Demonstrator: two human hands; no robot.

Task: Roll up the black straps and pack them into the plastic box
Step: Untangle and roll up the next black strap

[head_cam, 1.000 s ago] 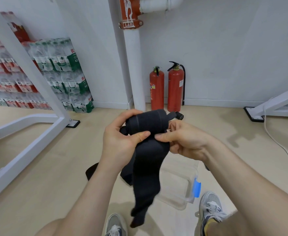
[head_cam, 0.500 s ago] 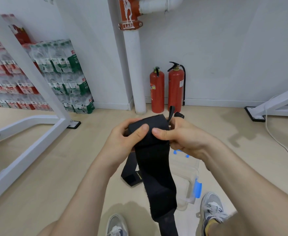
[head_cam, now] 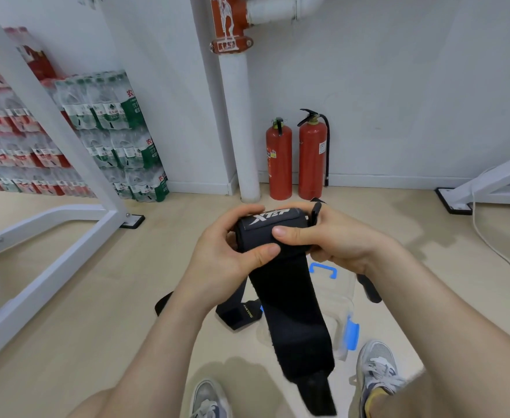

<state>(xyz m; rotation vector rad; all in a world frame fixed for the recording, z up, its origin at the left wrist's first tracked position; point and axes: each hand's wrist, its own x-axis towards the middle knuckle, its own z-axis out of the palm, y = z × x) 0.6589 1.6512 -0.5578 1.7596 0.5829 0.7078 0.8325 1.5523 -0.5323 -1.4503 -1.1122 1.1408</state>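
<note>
Two hands (head_cam: 217, 262) (head_cam: 342, 241) round one black strap (head_cam: 286, 300), one plastic box (head_cam: 339, 297)

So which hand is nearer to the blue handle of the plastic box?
Right. The right hand is just above the blue handle, gripping the rolled strap. The left hand grips the roll's other side, further left of the handle.

Strap (head_cam: 289, 300): matt black woven cloth. Box (head_cam: 342, 300): clear glossy plastic. Floor (head_cam: 103, 300): pale smooth wood-look.
</note>
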